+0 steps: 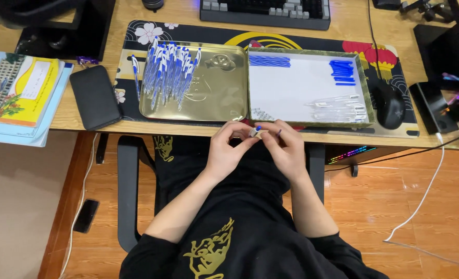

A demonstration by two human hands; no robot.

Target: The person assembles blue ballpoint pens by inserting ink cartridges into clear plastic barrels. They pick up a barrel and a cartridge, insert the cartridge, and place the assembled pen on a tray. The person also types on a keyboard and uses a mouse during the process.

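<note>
- The wooden desk point(85, 119) fills the top of my view, with a patterned desk mat point(229, 33) under two trays; my hands work just below its front edge, over my lap.
- The gold metal tray point(224, 98) carries a heap of assembled blue-and-white pens point(167, 72). Just beside it, touching along one side, the white-lined box point(361, 88) holds separate groups: blue refills point(269, 61), blue caps point(342, 72) and clear barrels point(340, 107).
- A black phone point(94, 97) and a black mouse point(389, 106) lie at either end, well apart from my hands.
- My left hand point(224, 150) is curled, fingertips pinching one end of the pen part point(256, 132); my right hand point(287, 150) is closed on the other end, the two hands nearly touching.
- The pen part itself is small, whitish with a blue tip. I judge it very light, stiff plastic, smooth and rather slippery, and thin enough to bend or snap if I twist hard.
- I judge the best hold is fingertips on the barrel near the joint, pushing straight along its length.
</note>
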